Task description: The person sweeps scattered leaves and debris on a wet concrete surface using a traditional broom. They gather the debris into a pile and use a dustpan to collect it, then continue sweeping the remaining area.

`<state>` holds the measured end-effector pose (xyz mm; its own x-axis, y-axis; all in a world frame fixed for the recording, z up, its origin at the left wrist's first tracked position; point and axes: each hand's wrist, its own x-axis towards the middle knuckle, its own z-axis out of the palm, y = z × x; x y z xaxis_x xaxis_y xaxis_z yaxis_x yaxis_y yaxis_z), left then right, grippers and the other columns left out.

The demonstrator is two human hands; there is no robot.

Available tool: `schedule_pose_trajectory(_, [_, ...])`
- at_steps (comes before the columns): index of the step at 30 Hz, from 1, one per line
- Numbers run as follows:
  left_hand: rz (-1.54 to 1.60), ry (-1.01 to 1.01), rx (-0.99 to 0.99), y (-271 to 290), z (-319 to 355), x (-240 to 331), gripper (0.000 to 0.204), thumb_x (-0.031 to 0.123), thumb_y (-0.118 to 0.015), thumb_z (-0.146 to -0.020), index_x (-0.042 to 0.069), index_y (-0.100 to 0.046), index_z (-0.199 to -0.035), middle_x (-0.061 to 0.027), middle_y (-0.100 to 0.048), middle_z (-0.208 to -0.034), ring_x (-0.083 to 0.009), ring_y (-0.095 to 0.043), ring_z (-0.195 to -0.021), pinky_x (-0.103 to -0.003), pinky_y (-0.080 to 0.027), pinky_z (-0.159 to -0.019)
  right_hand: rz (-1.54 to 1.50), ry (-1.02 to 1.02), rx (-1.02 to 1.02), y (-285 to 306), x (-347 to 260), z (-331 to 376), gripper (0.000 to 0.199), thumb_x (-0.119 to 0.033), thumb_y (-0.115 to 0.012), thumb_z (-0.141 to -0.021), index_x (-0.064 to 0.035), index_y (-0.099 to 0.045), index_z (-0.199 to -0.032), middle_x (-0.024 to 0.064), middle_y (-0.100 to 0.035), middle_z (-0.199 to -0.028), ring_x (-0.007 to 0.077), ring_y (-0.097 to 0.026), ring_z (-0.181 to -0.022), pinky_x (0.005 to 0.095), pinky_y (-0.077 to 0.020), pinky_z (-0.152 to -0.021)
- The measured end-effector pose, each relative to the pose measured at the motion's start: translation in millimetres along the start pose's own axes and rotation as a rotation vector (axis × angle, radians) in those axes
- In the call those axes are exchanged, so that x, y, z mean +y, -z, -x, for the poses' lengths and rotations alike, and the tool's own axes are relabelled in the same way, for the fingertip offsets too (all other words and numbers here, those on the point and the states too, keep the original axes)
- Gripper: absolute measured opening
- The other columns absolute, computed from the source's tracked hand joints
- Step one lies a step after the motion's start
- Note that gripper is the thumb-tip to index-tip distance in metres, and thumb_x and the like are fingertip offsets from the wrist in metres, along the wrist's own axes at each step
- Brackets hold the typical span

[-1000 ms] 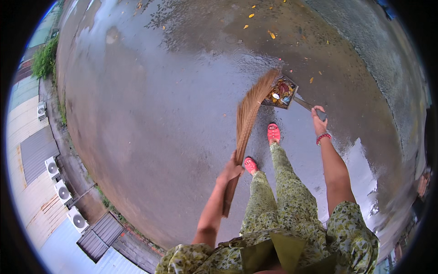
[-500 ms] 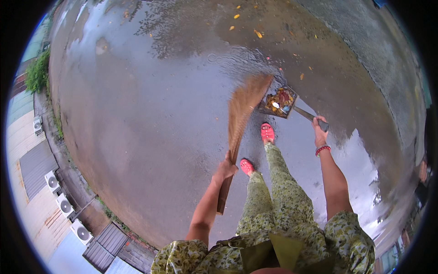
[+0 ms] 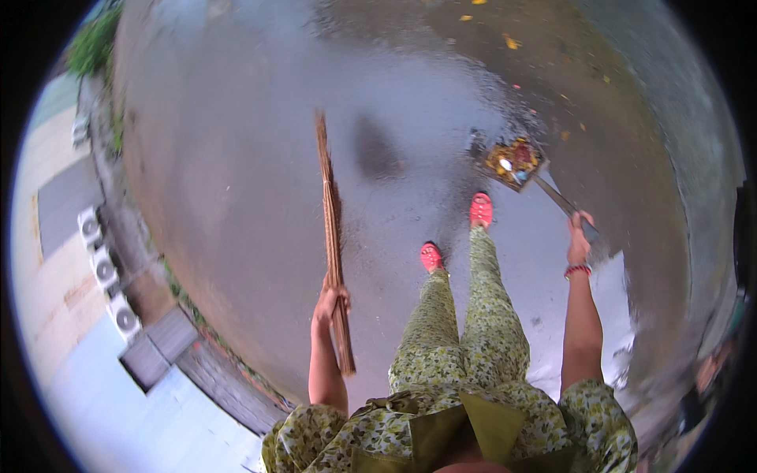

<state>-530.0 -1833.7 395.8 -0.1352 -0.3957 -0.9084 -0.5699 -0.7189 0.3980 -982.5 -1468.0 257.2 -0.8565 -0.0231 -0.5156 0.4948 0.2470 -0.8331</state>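
Observation:
My left hand (image 3: 331, 303) is closed round the lower part of a brown twig broom (image 3: 328, 209). The broom points away from me, seen edge-on, left of my feet and apart from the dustpan. On the right, my right hand (image 3: 580, 239) grips the end of the long handle of a dustpan (image 3: 544, 163). A heap of yellow leaves and other litter (image 3: 511, 160) lies in its pan, with white, red and blue bits among it. The pan is beyond my right foot, low over or on the wet ground; which of these I cannot tell.
Wet, shiny pavement (image 3: 260, 197) surrounds me. Fallen yellow leaves (image 3: 511, 42) are scattered at the far right. My pink shoes (image 3: 481, 210) stand between the tools. Along the left edge are several white outdoor air-conditioner units (image 3: 104, 268), roofing sheets and a green bush (image 3: 95, 43).
The broom has swung left, away from the dustpan, and turned edge-on. My left hand went left with it. The dustpan and right hand appear slightly farther right as the view shifted.

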Motion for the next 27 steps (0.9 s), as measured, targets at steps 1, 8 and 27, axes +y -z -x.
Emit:
schedule_pose_trajectory(1, [0.147, 0.028, -0.030, 14, -23, -16, 0.038, 0.006, -0.052, -0.068, 0.011, -0.043, -0.104, -0.0032, -0.044, -0.055, -0.0163, -0.046, -0.043, -0.031, -0.043, -0.039, -0.027, -0.008, -0.018, 1, 3, -2, 0.020, -0.017, -0.057, -0.086, -0.0027, -0.051, -0.100, 0.0074, -0.049, -0.099, 0.0170, -0.049, -0.094, 0.0322, -0.0449, -0.090])
schedule_pose_trajectory(8, [0.241, 0.170, -0.178, -109, -85, -68, 0.012, 0.013, -0.052, -0.071, 0.010, -0.044, -0.063, -0.0035, -0.047, -0.056, -0.0146, -0.047, -0.049, -0.032, -0.043, -0.045, 0.152, -0.001, -0.073, -9, 11, -10, 0.018, -0.016, -0.058, -0.086, -0.0052, -0.051, -0.098, 0.0075, -0.048, -0.096, 0.0179, -0.050, -0.094, 0.0317, -0.0451, -0.089])
schedule_pose_trajectory(27, [0.121, 0.349, -0.444, -165, -96, 56, 0.030, 0.005, -0.054, -0.070, 0.012, -0.041, -0.096, -0.0018, -0.044, -0.058, -0.0128, -0.045, -0.047, -0.027, -0.041, -0.043, 0.320, 0.189, 0.261, -61, 15, 35, 0.008, -0.013, -0.062, -0.081, -0.0079, -0.056, -0.084, 0.0017, -0.053, -0.083, 0.0122, -0.049, -0.079, 0.0266, -0.0401, -0.075])
